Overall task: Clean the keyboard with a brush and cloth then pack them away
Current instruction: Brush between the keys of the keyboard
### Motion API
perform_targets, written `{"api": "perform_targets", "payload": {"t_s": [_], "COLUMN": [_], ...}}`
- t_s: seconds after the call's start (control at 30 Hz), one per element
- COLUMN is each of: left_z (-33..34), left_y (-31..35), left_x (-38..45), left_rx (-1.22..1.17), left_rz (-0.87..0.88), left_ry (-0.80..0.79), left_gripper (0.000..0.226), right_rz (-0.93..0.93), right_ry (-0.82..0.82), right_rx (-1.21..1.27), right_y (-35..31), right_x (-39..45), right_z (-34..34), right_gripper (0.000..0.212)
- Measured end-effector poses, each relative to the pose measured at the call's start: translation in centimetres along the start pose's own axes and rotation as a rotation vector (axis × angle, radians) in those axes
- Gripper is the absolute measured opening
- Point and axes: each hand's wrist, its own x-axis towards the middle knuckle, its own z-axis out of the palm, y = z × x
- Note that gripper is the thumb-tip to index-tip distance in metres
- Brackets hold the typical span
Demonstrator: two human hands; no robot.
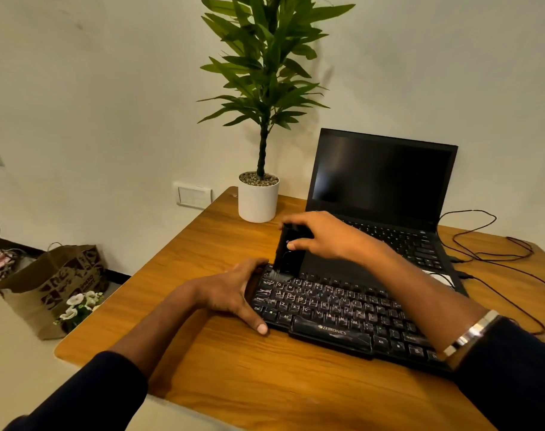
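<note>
Brushing stage, early: brush [286, 253] bristles touch the top-left keys of the keyboard [342, 315], centre of frame on the counter [203, 368]. Cloth not in view; wiping and packing still left. Right hand [321, 236] reaches across, grip pinching the brush upright. Left hand [231, 293] lies flat, fingers spread, bracing the keyboard's left edge.

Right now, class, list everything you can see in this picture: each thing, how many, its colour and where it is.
Keyboard: one, black, table front.
Brush: one, black, upright on keyboard's far-left corner.
Laptop: one, black, open behind keyboard.
Potted plant: one, green, white pot, table's far edge.
Table: one, wooden.
Paper bag: one, brown, floor left.
Cables: dark, table right.
Left hand: steadies keyboard's left end.
Right hand: grips brush.
</note>
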Motion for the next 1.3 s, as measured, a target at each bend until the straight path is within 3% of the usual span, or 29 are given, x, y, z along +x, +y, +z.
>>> {"api": "perform_targets", "payload": {"t_s": [0.1, 0.3, 0.47, 0.67, 0.9, 1.13, 1.3], "left_z": [0.1, 0.2, 0.1, 0.3, 0.0, -0.1, 0.1], "left_y": [0.2, 0.2, 0.3, 0.2, 0.5, 1.0, 0.9], "left_x": [-0.1, 0.1, 0.2, 0.1, 0.2, 0.0, 0.0], "left_rx": [0.004, 0.033, 0.069, 0.099, 0.099, 0.116, 0.144], "left_rz": [-0.006, 0.006, -0.005, -0.017, -0.051, -0.075, -0.08], "left_ry": [0.003, 0.015, 0.032, 0.032, -0.013, -0.025, -0.018], "left_gripper": [0.141, 0.122, 0.12, 0.122, 0.128, 0.14, 0.148], "right_rz": [-0.021, -0.04, -0.01, -0.023, -0.017, 0.031, 0.002], "right_ry": [0.004, 0.059, -0.05, 0.067, 0.046, -0.08, 0.014], "right_rx": [-0.06, 0.059, -0.059, -0.008, 0.015, -0.129, -0.082], "right_y": [-0.4, -1.5, -0.5, -1.5, -0.8, 0.7, -0.1], "right_x": [0.5, 0.5, 0.5, 0.4, -0.6, -1.7, -1.6], "right_z": [-0.9, 1.4, -0.3, -0.2, 0.2, -2.3, -1.8], "right_gripper": [0.051, 0.043, 0.049, 0.045, 0.044, 0.048, 0.05]}}
